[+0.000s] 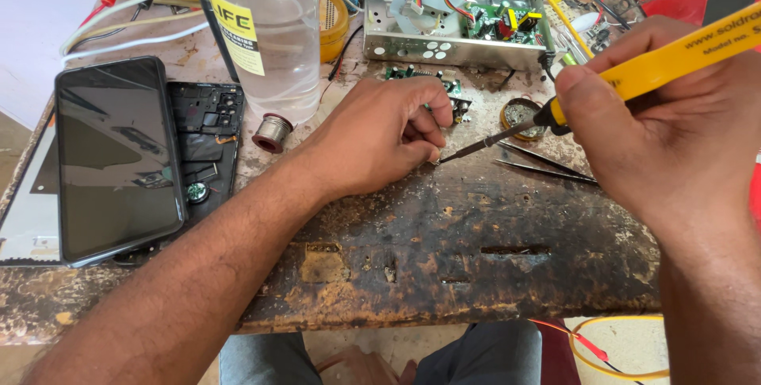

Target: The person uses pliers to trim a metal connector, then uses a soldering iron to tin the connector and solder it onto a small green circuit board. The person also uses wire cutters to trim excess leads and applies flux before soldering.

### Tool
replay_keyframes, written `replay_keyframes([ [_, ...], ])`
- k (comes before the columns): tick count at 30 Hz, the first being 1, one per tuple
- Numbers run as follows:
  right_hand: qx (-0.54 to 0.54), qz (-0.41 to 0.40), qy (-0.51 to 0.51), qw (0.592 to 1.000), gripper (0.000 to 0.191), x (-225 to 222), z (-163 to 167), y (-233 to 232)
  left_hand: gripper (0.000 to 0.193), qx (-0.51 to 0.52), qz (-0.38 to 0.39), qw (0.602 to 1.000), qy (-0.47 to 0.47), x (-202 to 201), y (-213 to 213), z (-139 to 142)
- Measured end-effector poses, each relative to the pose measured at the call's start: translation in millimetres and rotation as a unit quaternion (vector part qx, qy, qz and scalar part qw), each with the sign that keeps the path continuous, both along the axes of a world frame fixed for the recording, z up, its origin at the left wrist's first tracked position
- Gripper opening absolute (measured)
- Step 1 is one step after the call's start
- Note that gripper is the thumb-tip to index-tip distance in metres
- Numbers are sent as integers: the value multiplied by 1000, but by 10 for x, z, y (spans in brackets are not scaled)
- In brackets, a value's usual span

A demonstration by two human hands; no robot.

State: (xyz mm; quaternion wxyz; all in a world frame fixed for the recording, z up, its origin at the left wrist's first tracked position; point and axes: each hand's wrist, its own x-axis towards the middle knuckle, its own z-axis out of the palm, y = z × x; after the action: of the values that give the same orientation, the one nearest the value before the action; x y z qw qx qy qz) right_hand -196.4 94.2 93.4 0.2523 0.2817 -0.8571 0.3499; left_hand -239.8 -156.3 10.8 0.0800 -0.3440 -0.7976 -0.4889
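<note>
My right hand point(674, 115) grips a yellow-handled soldering iron point(658, 64), whose dark tip point(468, 149) points left and reaches the fingertips of my left hand point(380, 135). My left hand rests on the worn wooden bench point(476, 250) with its fingers curled and pinched together; something small may be between them, but it is hidden. Just behind my left hand lies a small green circuit board point(452, 88).
A phone screen point(115, 155) leans over an opened phone body point(206, 143) at the left. A clear plastic bottle point(265, 28), a solder spool point(272, 131), metal tweezers point(547, 164), a round tin point(519, 114) and an open metal chassis with boards point(460, 16) stand nearby. Wires cross the back.
</note>
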Motion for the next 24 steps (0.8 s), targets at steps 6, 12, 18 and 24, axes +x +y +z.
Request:
replay_keyframes([
  [6,-32,-35,-22,999,11,78,75,-47,27,4,-3,1000,-5,10,-14,5],
  [12,-18,-11,14,1000,17,5,50,-35,27,9,-11,1000,-2,12,4,15],
  [18,6,-15,24,1000,21,-41,-1,-13,26,4,-13,1000,3,1,-13,3],
  [24,10,6,17,1000,21,-103,6,-23,26,4,-8,1000,-9,-9,-18,-13],
])
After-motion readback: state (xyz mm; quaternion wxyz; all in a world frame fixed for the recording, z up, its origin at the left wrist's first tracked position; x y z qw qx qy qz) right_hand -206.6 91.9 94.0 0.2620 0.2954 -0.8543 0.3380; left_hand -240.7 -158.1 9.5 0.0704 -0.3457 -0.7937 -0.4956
